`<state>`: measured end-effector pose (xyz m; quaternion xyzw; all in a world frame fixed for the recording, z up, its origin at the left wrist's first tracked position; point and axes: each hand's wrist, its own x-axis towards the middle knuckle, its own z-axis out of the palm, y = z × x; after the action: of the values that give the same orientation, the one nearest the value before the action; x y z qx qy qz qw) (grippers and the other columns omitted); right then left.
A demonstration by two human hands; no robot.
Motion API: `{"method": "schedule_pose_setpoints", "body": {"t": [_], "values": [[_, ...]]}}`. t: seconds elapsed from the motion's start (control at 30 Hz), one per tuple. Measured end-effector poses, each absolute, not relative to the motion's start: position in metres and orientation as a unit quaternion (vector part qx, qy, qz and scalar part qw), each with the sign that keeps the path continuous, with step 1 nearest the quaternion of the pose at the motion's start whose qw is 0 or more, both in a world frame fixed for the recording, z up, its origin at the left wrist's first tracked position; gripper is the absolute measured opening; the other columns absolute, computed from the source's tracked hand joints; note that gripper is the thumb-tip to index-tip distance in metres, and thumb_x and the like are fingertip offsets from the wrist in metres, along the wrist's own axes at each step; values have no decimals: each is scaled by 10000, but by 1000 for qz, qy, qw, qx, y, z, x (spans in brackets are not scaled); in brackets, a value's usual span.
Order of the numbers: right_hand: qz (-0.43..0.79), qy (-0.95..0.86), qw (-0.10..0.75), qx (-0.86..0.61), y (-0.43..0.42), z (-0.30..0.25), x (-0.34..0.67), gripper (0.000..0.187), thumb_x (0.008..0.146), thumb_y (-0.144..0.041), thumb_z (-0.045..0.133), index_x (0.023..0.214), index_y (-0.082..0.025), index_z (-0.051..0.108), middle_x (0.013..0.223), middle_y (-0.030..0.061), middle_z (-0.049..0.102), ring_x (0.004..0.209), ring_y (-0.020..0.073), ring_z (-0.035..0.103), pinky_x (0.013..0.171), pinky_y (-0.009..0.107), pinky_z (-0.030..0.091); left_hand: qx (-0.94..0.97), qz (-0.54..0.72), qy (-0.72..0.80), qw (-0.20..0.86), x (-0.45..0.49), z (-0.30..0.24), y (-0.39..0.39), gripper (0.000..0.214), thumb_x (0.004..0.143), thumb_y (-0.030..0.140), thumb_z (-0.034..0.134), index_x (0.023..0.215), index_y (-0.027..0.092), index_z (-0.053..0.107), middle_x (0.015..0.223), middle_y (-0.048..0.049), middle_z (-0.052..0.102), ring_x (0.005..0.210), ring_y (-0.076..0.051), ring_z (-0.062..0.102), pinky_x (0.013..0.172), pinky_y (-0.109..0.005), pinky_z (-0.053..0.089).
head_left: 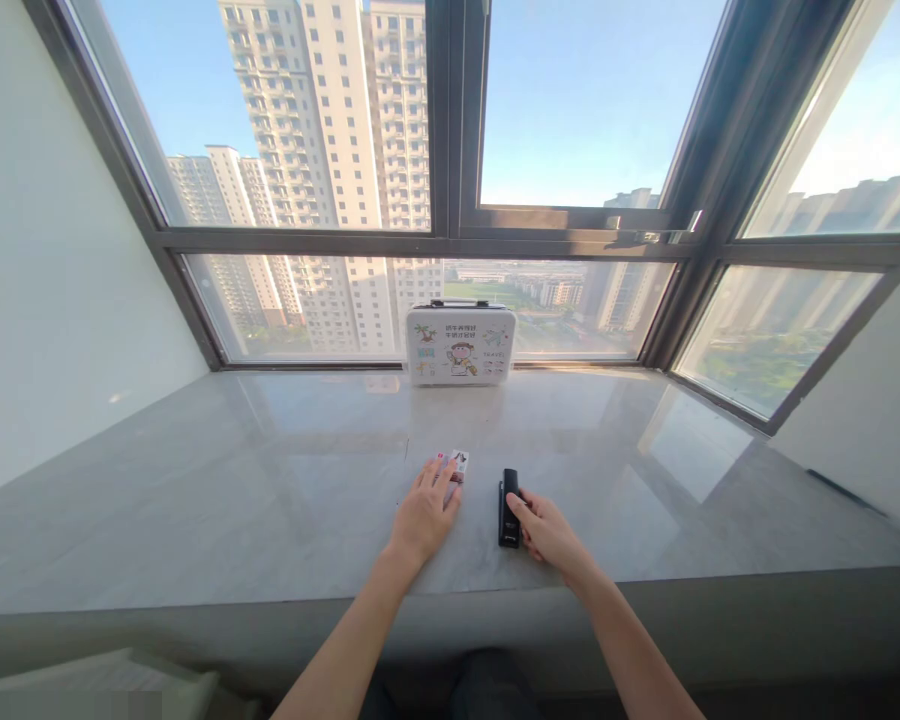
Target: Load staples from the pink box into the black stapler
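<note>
Risk, judged: the surface [232,480] is polished stone, so the small printed card [460,461] could slide under fingertip pressure alone. A sideways nudge could skid the black stapler-like device [508,495] into it.

Left hand [424,515]: palm down, fingers extended and open, tips on the card's near end, gripping nothing.

Device: lies just right of the card, pointing away from the body.

Right hand [549,532]: fingertips touching the device's right side; cannot tell whether it is clamped.

Illustrated tin case [460,344]: upright, well behind, at the window.
</note>
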<state>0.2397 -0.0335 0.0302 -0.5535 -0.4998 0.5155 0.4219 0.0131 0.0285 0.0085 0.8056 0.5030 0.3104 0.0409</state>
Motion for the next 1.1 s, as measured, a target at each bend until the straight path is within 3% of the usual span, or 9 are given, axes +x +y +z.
{"method": "schedule_pose_setpoints", "body": {"t": [0.17, 0.33, 0.57, 0.73, 1.1], "values": [[521, -538, 433, -502, -7, 30, 207, 531, 884, -637, 530, 1147, -181, 593, 516, -109, 343, 345, 56, 283, 310, 165, 251, 800, 318, 507, 45, 11, 7, 9, 457, 1018, 406, 369, 1452, 268, 412, 1577, -66, 363, 1480, -254, 286, 1163, -466, 352], [516, -590, 409, -468, 3, 21, 158, 495, 929, -615, 478, 1140, -180, 584, 521, -84, 447, 355, 76, 397, 327, 168, 318, 777, 337, 531, 31, -10, 0, -13, 448, 1022, 370, 370, 1446, 231, 406, 1561, -95, 387, 1486, -254, 279, 1174, -479, 349], [587, -626, 355, -370, 4, 18, 86, 469, 931, -546, 521, 1263, -214, 535, 602, -70, 508, 442, 102, 517, 387, 191, 439, 746, 356, 562, 1, -87, -5, -20, 379, 1030, 308, 338, 1390, 233, 431, 1505, -98, 454, 1463, -237, 333, 1165, -477, 370], [576, -582, 412, -399, 3, 13, 49, 489, 898, -590, 536, 1145, -177, 626, 610, -57, 491, 458, 133, 573, 441, 257, 514, 743, 356, 567, 1, -119, -5, -11, 366, 1023, 305, 347, 1372, 243, 438, 1485, -94, 475, 1443, -236, 369, 1146, -474, 399], [564, -559, 437, -422, -3, 9, 44, 593, 839, -653, 591, 1103, -133, 702, 588, -30, 503, 509, 125, 508, 488, 275, 547, 743, 366, 560, 12, -120, -3, -3, 366, 1030, 289, 312, 1367, 233, 446, 1483, -90, 476, 1446, -222, 361, 1168, -458, 368]]}}
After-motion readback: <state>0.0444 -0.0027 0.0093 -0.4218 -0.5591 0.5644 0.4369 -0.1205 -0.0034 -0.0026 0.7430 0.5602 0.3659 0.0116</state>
